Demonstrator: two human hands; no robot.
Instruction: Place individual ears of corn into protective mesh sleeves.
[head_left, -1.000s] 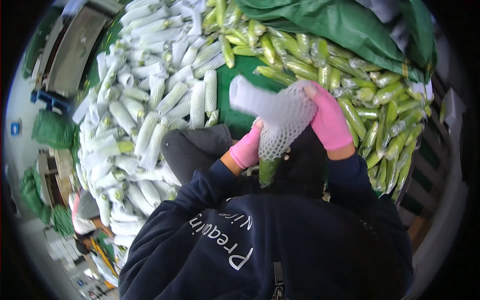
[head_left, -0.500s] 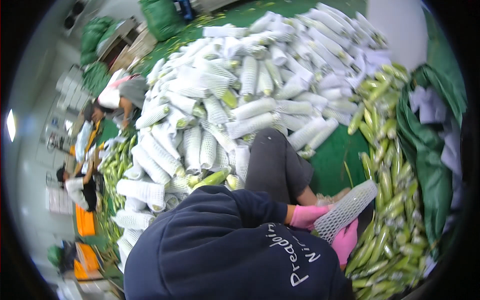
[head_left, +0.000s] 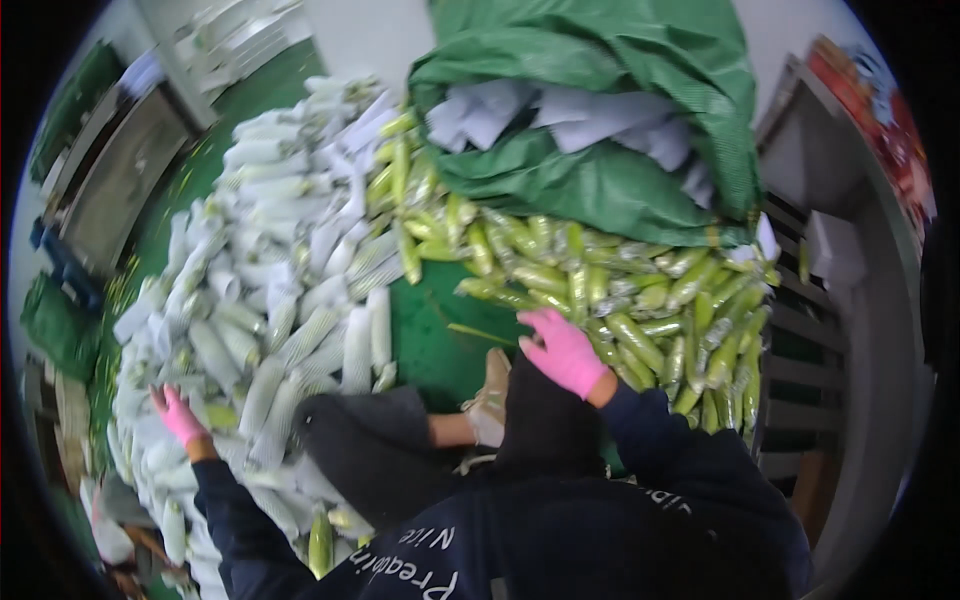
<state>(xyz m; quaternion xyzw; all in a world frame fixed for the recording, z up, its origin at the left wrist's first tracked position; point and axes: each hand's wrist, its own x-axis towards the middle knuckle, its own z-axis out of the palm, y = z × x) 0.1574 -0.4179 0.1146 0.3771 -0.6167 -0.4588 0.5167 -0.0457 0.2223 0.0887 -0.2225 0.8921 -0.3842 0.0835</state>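
Observation:
Both my hands wear pink gloves. My left hand (head_left: 178, 415) is stretched out at the left, over a large heap of green ears in white foam net sleeves (head_left: 210, 345). Its fingers are apart and I see nothing in them. My right hand (head_left: 565, 352) hovers with spread, empty fingers at the near edge of a pile of unsleeved green ears (head_left: 640, 350). These look like corn in the husk, many in clear film. Whether either hand touches the ears below it, I cannot tell.
A big green woven sack (head_left: 590, 185) lies open behind the unsleeved pile, with white foam sleeves (head_left: 610, 125) spilling from its mouth. Green floor (head_left: 440, 340) shows between the two piles, by my bent legs. A grey slatted frame (head_left: 800, 350) stands at the right.
The sleeved ear that both hands held is out of them. My hands have moved wide apart, left hand to the sleeved heap. My view has turned right, toward the sack.

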